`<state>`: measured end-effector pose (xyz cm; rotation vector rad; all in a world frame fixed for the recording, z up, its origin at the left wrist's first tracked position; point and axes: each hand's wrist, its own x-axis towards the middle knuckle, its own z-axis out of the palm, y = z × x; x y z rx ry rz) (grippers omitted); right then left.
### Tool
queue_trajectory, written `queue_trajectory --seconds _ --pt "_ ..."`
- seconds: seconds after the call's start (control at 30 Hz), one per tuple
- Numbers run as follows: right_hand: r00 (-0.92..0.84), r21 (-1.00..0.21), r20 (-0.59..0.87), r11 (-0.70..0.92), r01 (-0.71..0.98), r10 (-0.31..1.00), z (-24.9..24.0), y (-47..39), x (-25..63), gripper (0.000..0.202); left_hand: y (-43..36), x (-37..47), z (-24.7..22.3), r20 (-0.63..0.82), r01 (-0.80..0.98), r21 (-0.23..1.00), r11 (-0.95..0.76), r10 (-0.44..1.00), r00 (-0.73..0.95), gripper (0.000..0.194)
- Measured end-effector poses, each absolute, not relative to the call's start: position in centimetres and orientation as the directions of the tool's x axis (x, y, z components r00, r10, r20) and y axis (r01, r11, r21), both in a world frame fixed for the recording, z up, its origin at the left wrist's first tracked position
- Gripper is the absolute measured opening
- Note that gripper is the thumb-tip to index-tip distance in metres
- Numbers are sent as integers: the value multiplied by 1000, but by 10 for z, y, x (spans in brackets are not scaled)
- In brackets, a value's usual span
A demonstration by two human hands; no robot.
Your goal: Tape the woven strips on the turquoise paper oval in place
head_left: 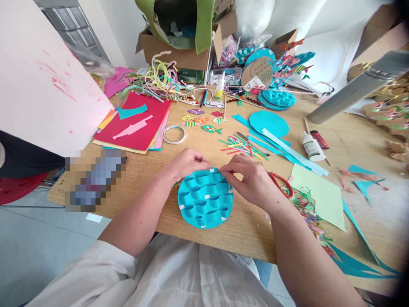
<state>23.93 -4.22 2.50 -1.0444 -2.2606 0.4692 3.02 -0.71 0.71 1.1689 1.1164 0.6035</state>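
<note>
A round blue paper disc [204, 209] covered with rows of wavy paper strips lies in front of me near the table's front edge. Small white pieces, like tape tabs, dot its surface and rim. My left hand [189, 165] is closed at the disc's upper left rim, its fingertips pressed together along the edge. At the upper right rim, my right hand [247, 177] pinches with thumb and forefinger. Whatever is in that pinch is too small to make out. Beyond the hands lie paper fish [211, 129] and a pile of thin coloured paper strips [241, 146].
Red-handled scissors [283, 185] and paper scraps [308, 209] lie right of my right hand. Glue bottles [313, 147], a blue paper circle [270, 123] and a grey post [351, 91] stand farther off. Stacked coloured paper [134, 123] and a wire coil [174, 134] are at left.
</note>
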Motion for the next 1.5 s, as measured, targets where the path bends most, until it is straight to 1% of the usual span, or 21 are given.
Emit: queue_trajectory --seconds 0.37,0.6,0.77,1.0,1.23,1.5 --pt "-518 -561 359 623 545 776 28 -44 238 18 -6 31 3 -333 155 943 296 865 375 11" --pt "-501 -576 362 611 543 786 27 -44 239 20 -7 32 9 -362 144 932 332 859 361 11" --pt "-491 -587 358 601 543 794 26 -44 237 19 -7 32 7 -333 139 943 303 866 373 13" --pt "-495 -586 377 615 528 783 25 -43 236 16 -7 32 6 -337 147 941 304 866 370 15" --pt "-491 -548 388 623 557 780 26 -44 232 17 -6 31 3 -321 174 946 275 876 361 16" --pt "-454 -590 355 573 569 817 25 -45 231 16 -6 31 6 -313 177 948 265 876 366 14"
